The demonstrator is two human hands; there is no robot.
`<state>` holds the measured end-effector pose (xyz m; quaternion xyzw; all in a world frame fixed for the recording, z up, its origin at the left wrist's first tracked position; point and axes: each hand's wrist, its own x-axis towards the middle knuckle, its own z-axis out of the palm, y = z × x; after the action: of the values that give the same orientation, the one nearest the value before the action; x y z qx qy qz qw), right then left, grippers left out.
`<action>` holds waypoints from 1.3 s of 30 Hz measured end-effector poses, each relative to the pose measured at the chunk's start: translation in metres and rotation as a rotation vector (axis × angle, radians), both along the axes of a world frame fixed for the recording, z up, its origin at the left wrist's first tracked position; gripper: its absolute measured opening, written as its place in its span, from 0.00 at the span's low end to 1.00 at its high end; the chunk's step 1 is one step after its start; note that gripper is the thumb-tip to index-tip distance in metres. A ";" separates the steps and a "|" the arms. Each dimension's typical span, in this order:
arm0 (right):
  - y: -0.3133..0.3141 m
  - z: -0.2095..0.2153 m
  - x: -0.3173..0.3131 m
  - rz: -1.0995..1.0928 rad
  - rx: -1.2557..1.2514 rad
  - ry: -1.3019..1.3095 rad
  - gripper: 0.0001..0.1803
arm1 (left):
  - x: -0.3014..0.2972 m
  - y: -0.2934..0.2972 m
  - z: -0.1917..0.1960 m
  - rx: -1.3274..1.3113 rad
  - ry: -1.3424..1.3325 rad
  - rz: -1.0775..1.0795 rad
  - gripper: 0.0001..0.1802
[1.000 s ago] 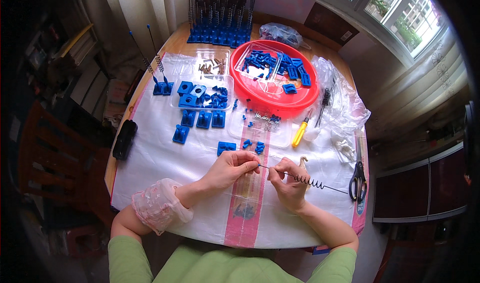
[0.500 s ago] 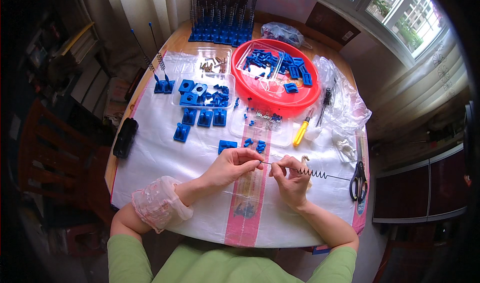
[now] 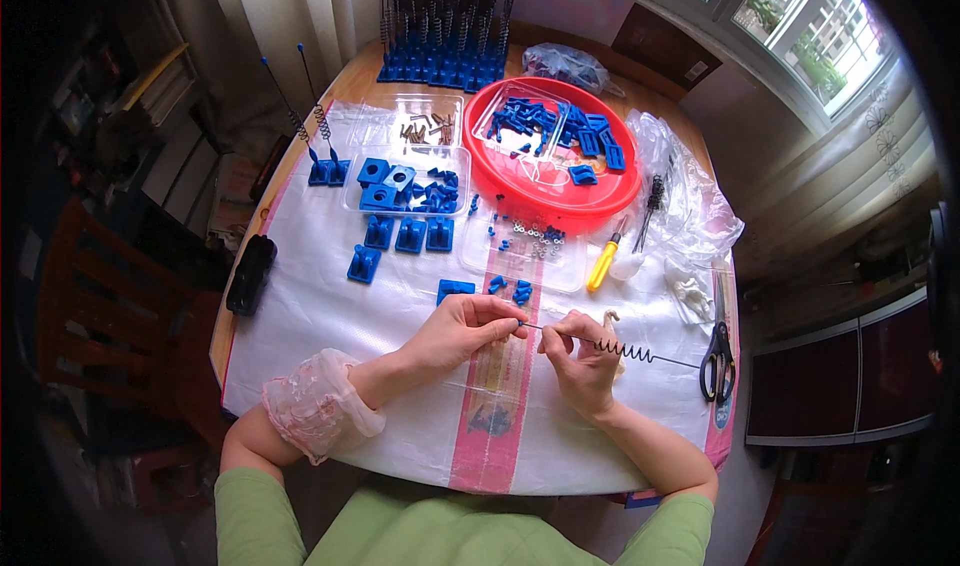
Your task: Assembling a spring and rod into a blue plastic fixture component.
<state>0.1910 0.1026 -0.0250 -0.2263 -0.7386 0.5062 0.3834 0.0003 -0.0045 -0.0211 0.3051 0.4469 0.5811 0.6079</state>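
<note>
A thin dark wire rod with a coiled spring section [image 3: 627, 350] lies across my right hand [image 3: 580, 358]. Thumb and fingers of that hand pinch its straight part, and the coil sticks out to the right toward the black-handled scissors [image 3: 716, 364]. The rod's left end reaches my left hand [image 3: 478, 328], whose thumb and fingertips press together on a tiny blue piece [image 3: 520, 323] there. Most of this piece is hidden by the fingers. Just beyond the left hand sit a blue square base [image 3: 456, 289] and several small blue parts [image 3: 521, 291].
Clear trays [image 3: 352, 202] hold blue parts, screws and nuts. Behind them stand a red round tray [image 3: 490, 181] and a rack of finished spring pieces [image 3: 440, 66]. A yellow-handled screwdriver [image 3: 601, 268], crumpled plastic [image 3: 690, 196] and a black case [image 3: 251, 276] flank the work area.
Both hands stay almost in place. A bit of blue now shows at the left fingertips, and the rod's coil end has tilted slightly downward.
</note>
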 end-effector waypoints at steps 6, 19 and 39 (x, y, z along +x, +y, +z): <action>0.000 0.001 -0.001 0.015 0.016 0.013 0.05 | -0.003 -0.001 -0.002 -0.055 0.012 -0.019 0.11; 0.002 0.001 0.001 0.026 0.107 -0.004 0.06 | -0.007 0.000 0.001 -0.085 0.012 -0.043 0.10; 0.001 0.000 0.000 -0.007 0.071 -0.024 0.06 | 0.002 -0.001 -0.003 0.045 0.052 0.022 0.12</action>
<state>0.1914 0.1041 -0.0254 -0.2211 -0.7598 0.4757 0.3842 0.0026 -0.0050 -0.0236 0.3287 0.4527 0.5895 0.5826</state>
